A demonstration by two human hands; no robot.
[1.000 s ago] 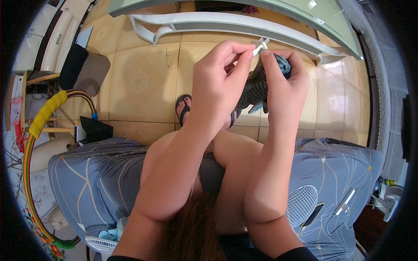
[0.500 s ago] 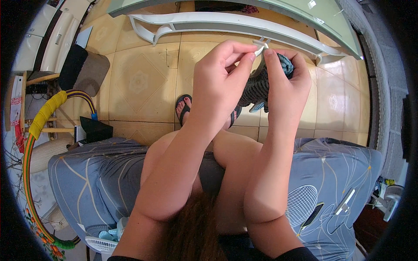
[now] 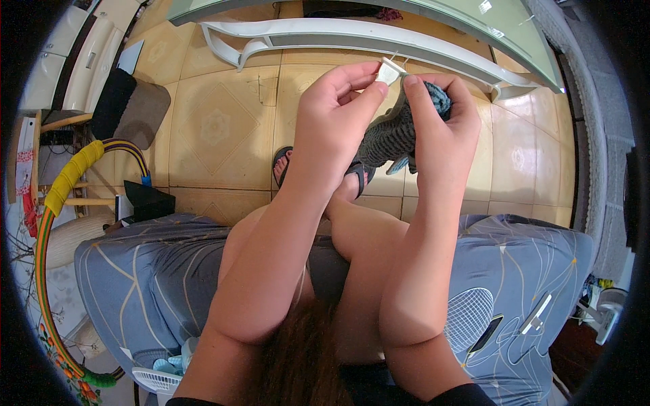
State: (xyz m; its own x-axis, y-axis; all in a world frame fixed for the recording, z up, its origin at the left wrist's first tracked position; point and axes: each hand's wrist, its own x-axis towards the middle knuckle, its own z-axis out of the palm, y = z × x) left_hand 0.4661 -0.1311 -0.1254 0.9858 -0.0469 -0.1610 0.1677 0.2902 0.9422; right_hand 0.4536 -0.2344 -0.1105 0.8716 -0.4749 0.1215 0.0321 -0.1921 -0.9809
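Note:
My left hand (image 3: 332,118) pinches a small white flat piece (image 3: 388,70) between thumb and forefinger. Two thin prongs stick out of its far end, and I cannot tell exactly what it is. Close beside it, my right hand (image 3: 447,122) is closed around a dark grey knitted piece (image 3: 389,139) with a teal knitted part (image 3: 437,100) showing between the fingers. The knitted piece hangs toward the lower left, in front of my feet. My right thumb tip almost meets the white piece, and whether they touch is hidden.
Beyond my hands stands a glass table (image 3: 379,8) with a white curved base (image 3: 325,30). Blue patterned cloth (image 3: 156,264) covers the seat under me. On its right lie a white mesh racket-like thing (image 3: 469,318), a phone (image 3: 486,333) and a white cable. A striped hoop (image 3: 46,250) leans at left.
My left hand has moved slightly left and toward me, turning the white piece so more of it shows. The knitted piece has swung a little to the left.

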